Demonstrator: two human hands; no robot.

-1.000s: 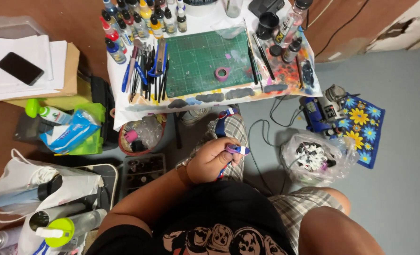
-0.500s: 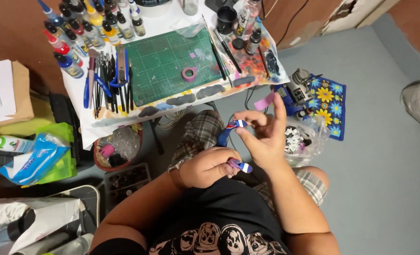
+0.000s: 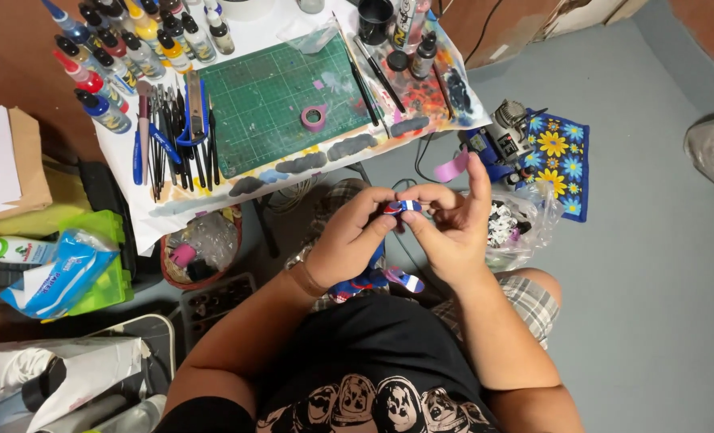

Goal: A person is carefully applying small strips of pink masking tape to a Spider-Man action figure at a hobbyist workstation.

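- Left hand [image 3: 349, 240]: grip pinched on a small blue-and-white figure [image 3: 403, 207], thumb and forefinger closed on its left side.
- Right hand [image 3: 449, 228]: grip closed on the same figure from the right; forefinger raised, with a strip of pink tape [image 3: 452, 167] stuck to its tip.
- The figure is held above the lap, below the counter [image 3: 212, 196] edge. Its shape is mostly hidden by the fingers; detail cannot be made out.
- More blue, red and white parts [image 3: 373, 281] lie on the lap, partly hidden under the left wrist.
- A green cutting mat [image 3: 277, 104] lies on the counter, with a pink tape roll [image 3: 314, 117] on it.
- Paint bottles [image 3: 124, 48] stand along the counter's far left; the top row is cut off by the frame.
- Brushes [image 3: 172, 144] lie left of the mat.
- A clear bag [image 3: 517, 224] sits on the floor behind the right hand; its contents are unclear.
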